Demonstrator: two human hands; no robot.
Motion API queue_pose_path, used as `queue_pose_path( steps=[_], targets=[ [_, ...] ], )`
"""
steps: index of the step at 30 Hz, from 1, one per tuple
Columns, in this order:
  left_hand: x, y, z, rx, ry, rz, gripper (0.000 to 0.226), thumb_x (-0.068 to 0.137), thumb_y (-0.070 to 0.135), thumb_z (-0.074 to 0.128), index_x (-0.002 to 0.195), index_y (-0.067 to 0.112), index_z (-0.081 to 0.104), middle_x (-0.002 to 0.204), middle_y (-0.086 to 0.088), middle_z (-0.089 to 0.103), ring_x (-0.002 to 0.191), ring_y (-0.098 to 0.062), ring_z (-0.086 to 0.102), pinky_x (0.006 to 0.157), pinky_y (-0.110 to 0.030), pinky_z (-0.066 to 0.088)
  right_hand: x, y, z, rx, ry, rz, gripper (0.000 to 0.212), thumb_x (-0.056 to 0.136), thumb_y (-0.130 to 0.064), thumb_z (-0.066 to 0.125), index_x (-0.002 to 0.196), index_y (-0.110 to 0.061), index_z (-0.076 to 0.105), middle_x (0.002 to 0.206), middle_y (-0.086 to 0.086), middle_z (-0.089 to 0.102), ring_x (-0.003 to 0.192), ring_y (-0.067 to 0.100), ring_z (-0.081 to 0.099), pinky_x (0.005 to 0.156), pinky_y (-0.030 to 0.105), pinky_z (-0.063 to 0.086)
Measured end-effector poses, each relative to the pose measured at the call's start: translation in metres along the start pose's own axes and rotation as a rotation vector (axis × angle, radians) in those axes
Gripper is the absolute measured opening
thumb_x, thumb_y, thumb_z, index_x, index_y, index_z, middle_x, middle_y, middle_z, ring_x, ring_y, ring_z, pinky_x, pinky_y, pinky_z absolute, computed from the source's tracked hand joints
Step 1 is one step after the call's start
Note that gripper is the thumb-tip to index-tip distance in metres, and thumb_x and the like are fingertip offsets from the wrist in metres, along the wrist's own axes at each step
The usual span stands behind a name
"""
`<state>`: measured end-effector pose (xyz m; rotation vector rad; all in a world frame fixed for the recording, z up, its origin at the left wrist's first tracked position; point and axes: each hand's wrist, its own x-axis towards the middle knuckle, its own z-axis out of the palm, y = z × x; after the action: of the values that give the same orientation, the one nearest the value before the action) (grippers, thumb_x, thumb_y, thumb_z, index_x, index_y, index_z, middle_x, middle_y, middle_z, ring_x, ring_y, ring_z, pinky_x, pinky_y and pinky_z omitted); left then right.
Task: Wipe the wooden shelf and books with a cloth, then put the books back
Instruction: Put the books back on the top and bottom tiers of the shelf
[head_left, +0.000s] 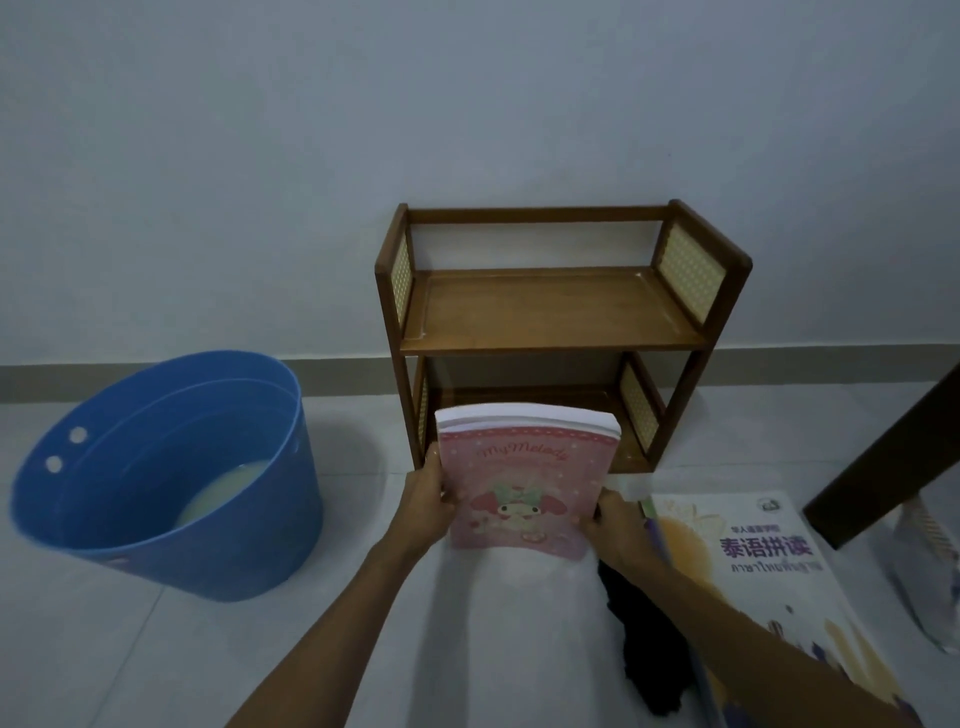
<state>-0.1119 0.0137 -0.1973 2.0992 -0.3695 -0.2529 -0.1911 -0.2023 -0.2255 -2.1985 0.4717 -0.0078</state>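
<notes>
A small two-tier wooden shelf (556, 312) stands on the floor against the wall, both tiers bare. In front of its lower tier I hold a stack of pink cartoon-cover books (524, 483) tilted upright. My left hand (428, 501) grips the stack's left edge and my right hand (618, 530) grips its right edge. A large white and yellow book (769, 587) with Chinese and Thai lettering lies flat on the floor at the right. A dark cloth (649, 654) lies crumpled on the floor under my right forearm.
A blue plastic bucket (171, 473) holding pale liquid sits on the floor at the left. A dark wooden furniture leg (893, 462) slants in from the right edge, with a pale bag (924, 566) under it. The floor is light tile.
</notes>
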Motion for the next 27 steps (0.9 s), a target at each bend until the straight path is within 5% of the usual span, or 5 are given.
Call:
queue_pose_path(
  steps=[5, 12, 16, 22, 27],
  targets=[
    [0.001, 0.006, -0.005, 0.005, 0.053, -0.005, 0.030, 0.090, 0.001, 0.055, 0.118, 0.011, 0.051, 0.113, -0.001, 0.062, 0.108, -0.019, 0.062, 0.088, -0.037, 0.054, -0.005, 0.005, -0.003, 0.071, 0.079, -0.029, 0.014, 0.090, -0.002, 0.053, 0.097, -0.009, 0.062, 0.089, 0.003, 0.067, 0.085, 0.025, 0.063, 0.073, 0.036, 0.054],
    [-0.001, 0.078, -0.047, -0.060, 0.098, 0.084, 0.035, 0.086, 0.004, 0.063, 0.117, 0.012, 0.050, 0.108, 0.003, 0.063, 0.102, -0.014, 0.062, 0.080, -0.027, 0.056, -0.019, -0.064, -0.062, 0.089, 0.217, -0.193, 0.014, 0.094, -0.002, 0.047, 0.103, -0.010, 0.056, 0.091, -0.002, 0.062, 0.085, 0.013, 0.063, 0.058, 0.006, 0.045],
    [-0.003, 0.137, -0.074, -0.105, 0.121, 0.156, 0.041, 0.085, 0.009, 0.065, 0.122, 0.014, 0.048, 0.119, 0.000, 0.063, 0.109, -0.013, 0.059, 0.087, -0.035, 0.053, -0.020, -0.114, -0.112, 0.137, 0.284, -0.304, 0.014, 0.097, -0.010, 0.045, 0.103, -0.021, 0.052, 0.095, -0.001, 0.065, 0.086, 0.013, 0.067, 0.068, 0.033, 0.060],
    [0.014, 0.188, -0.095, -0.209, 0.115, 0.160, 0.038, 0.082, 0.008, 0.067, 0.103, 0.033, 0.048, 0.117, -0.001, 0.063, 0.113, -0.021, 0.059, 0.088, -0.049, 0.054, 0.007, -0.177, -0.157, 0.011, 0.455, -0.356, 0.008, 0.094, -0.010, 0.048, 0.090, -0.016, 0.053, 0.090, -0.001, 0.058, 0.086, 0.015, 0.061, 0.071, 0.024, 0.051],
    [0.042, 0.180, -0.082, -0.434, 0.048, -0.101, 0.019, 0.086, 0.003, 0.061, 0.102, 0.012, 0.055, 0.112, -0.011, 0.065, 0.097, -0.025, 0.065, 0.077, -0.045, 0.058, 0.051, -0.201, -0.168, -0.352, 0.530, -0.263, 0.010, 0.089, -0.007, 0.049, 0.093, -0.012, 0.056, 0.096, 0.007, 0.061, 0.095, 0.023, 0.058, 0.090, 0.035, 0.043]
  ],
)
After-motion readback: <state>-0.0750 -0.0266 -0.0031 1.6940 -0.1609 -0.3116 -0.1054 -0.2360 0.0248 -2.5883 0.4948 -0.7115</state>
